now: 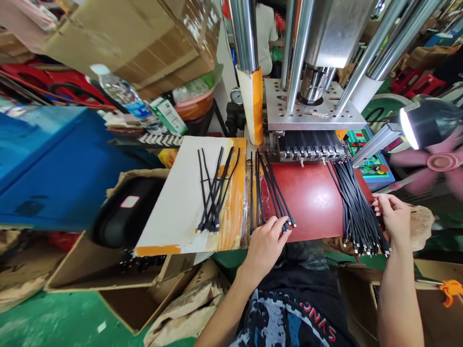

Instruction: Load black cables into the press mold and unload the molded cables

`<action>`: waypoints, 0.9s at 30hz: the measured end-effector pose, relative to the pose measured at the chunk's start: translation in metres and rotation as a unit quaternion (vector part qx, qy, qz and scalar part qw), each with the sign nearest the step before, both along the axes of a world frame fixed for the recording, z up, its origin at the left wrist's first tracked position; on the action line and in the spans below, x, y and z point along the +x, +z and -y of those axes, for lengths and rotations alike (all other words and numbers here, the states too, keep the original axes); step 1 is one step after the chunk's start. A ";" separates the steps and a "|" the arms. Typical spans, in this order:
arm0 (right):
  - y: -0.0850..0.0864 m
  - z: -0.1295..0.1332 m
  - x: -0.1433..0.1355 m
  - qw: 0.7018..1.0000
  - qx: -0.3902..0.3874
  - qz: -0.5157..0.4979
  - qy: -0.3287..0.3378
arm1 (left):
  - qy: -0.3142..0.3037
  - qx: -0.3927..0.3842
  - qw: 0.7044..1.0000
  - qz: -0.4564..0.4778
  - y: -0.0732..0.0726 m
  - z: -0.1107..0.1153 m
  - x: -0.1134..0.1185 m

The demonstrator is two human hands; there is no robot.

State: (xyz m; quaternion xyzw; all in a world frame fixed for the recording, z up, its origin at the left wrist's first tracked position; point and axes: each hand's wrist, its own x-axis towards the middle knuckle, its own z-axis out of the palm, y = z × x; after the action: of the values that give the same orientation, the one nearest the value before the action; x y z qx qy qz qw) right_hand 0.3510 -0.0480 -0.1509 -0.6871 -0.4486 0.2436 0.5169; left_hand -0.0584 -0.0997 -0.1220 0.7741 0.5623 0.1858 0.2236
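Note:
Black cables with small metal plugs [277, 193] lie in a loose group on the left side of a red mat [307, 212]. My left hand [265, 243] is closed over their near plug ends, the fingertips pinched around a few of them. At the mat's right edge, a thick fan of similar cables [358, 207] spreads with its plugs toward me. Beside it my right hand [394, 214] has thumb and fingers pinched together; whatever is between them is too small to make out. A smaller crossed bunch of cables [215, 193] rests on the white board.
Behind the mat stands a press with a metal plate [311, 108] and a black slotted mould [311, 144]. The white board [170, 193] lies left. A lamp [427, 123], pink fan [439, 161] and control box [372, 164] are right; an open carton [83, 270] is lower left.

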 end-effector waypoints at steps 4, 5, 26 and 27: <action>-0.002 0.000 0.000 1.000 0.003 -0.014 0.006 | 0.008 0.008 1.000 -0.017 -0.001 -0.001 0.002; -0.002 -0.001 0.000 1.000 0.004 -0.018 0.008 | 0.008 0.012 1.000 -0.021 -0.002 -0.001 0.002; -0.014 -0.004 -0.001 1.000 0.006 0.007 0.018 | 0.026 -0.023 0.996 0.082 0.036 -0.030 -0.033; -0.015 -0.004 -0.002 0.999 0.004 0.034 0.014 | 0.014 -0.011 0.998 0.059 0.042 -0.045 -0.037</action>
State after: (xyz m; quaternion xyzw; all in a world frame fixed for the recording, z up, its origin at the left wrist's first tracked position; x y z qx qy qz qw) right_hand 0.3488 -0.0442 -0.1654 -0.6862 -0.4766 0.2257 0.5010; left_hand -0.0952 -0.0549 -0.0795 0.7518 0.5606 0.2279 0.2620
